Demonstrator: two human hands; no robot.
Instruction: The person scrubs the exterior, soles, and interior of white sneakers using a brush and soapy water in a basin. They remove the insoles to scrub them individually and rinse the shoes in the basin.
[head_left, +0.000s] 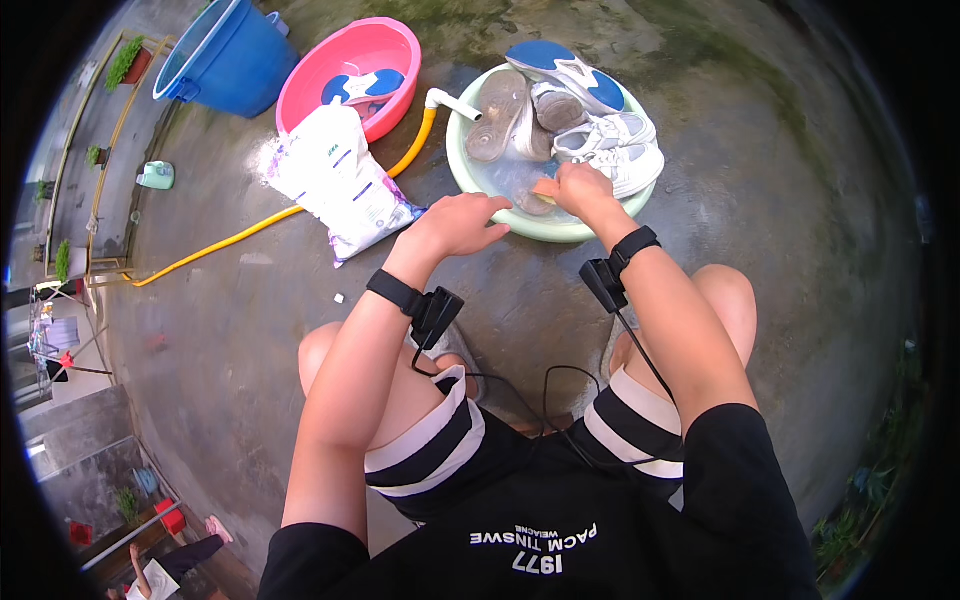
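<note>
My right hand (583, 187) grips an orange-backed scrub brush (545, 187) over the near side of a pale green basin (559, 231). Under the brush a greyish shoe part (531, 201) lies in cloudy water; most of it is hidden. My left hand (461, 223) hovers by the basin's left rim, thumb and fingers apart, holding nothing. Several shoes crowd the basin: a grey-soled shoe (496, 112) with its sole up, a blue-and-white-soled shoe (570, 71) on the far rim, and white sneakers (619, 161) at the right.
A white powder bag (341, 176) leans against a pink basin (409, 82) holding a blue-and-white-soled shoe (364, 86). A yellow hose (247, 238) ends in a white pipe elbow (454, 103) at the green basin. Farther left are a blue tub (240, 64) and green jug (156, 175). Another person (161, 577) is lower left.
</note>
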